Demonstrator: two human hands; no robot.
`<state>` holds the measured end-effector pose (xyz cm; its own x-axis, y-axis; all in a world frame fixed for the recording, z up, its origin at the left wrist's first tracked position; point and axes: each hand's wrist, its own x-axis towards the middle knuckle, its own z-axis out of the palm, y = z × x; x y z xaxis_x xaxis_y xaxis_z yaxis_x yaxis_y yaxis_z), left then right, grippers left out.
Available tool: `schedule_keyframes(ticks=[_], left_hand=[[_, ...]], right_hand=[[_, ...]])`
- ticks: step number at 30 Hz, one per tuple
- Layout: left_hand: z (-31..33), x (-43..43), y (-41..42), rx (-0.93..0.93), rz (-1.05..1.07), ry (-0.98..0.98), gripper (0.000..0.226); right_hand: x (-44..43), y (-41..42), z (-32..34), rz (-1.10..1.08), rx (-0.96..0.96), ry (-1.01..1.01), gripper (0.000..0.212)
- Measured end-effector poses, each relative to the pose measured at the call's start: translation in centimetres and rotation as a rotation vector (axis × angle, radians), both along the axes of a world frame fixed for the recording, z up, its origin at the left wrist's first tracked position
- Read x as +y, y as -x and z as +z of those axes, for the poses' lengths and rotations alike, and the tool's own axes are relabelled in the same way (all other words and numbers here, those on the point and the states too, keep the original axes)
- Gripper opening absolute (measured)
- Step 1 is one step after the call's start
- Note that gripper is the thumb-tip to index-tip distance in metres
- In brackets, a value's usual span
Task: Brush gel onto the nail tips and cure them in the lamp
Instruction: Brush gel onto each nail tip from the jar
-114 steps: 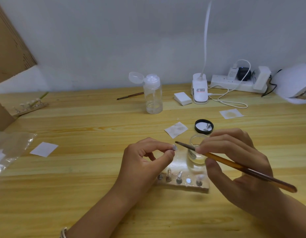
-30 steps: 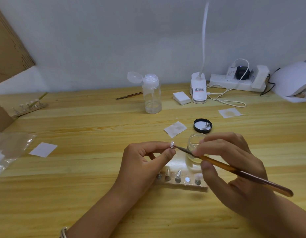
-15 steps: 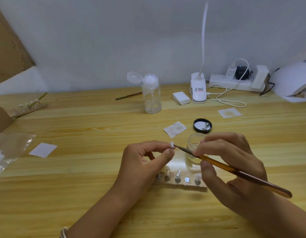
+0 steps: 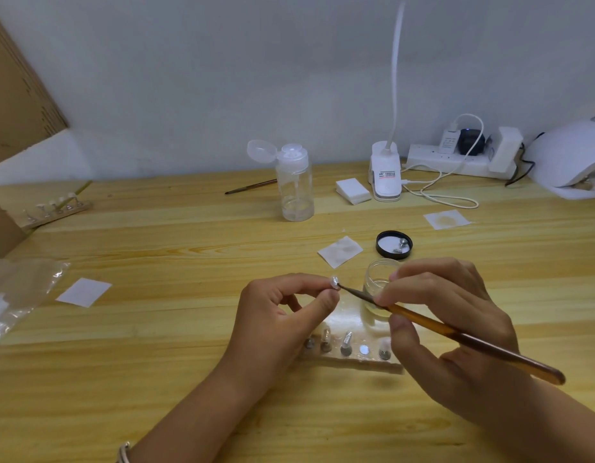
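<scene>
- Left hand point(image 4: 276, 315) pinches a nail tip point(image 4: 334, 281) between thumb and forefinger.
- Right hand point(image 4: 446, 315) grips the brush point(image 4: 456, 335); its bristles touch the tip (the gel-brushing step, I judge).
- Next move needs a light, steady stroke; the lamp point(image 4: 570, 162) stands far right.

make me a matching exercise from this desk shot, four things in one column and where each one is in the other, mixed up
Things
1. brush
2. nail tip
3. black lid
4. curing lamp

Places
a. far right edge of the desk
b. pinched at the left hand fingertips
c. flat on the desk behind the glass jar
d. held in the right hand

Pairs: 1-d, 2-b, 3-c, 4-a
</scene>
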<state>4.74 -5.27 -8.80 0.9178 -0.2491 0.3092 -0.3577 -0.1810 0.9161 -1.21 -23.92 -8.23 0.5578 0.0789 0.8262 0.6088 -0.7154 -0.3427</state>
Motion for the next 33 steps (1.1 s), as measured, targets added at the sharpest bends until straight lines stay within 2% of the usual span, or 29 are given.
schedule_keyframes(ticks=[5, 13, 19, 27, 33], left_hand=[[0.10, 0.01, 0.05, -0.009, -0.006, 0.013, 0.015], [0.15, 0.01, 0.04, 0.005, 0.003, 0.015, 0.013], [0.12, -0.06, -0.01, 0.012, 0.012, 0.025, 0.013], [0.16, -0.08, -0.07, -0.020, 0.002, -0.009, 0.010], [0.27, -0.10, -0.04, -0.008, 0.010, -0.031, 0.018]], right_hand=[[0.06, 0.14, -0.15, 0.046, 0.006, 0.001, 0.017], [-0.32, -0.44, -0.27, -0.020, -0.010, 0.041, 0.018], [-0.59, -0.09, -0.24, 0.041, -0.043, 0.054, 0.015], [-0.58, -0.52, -0.28, -0.026, -0.031, 0.120, 0.017], [-0.79, -0.25, -0.01, -0.006, -0.026, 0.063, 0.016]])
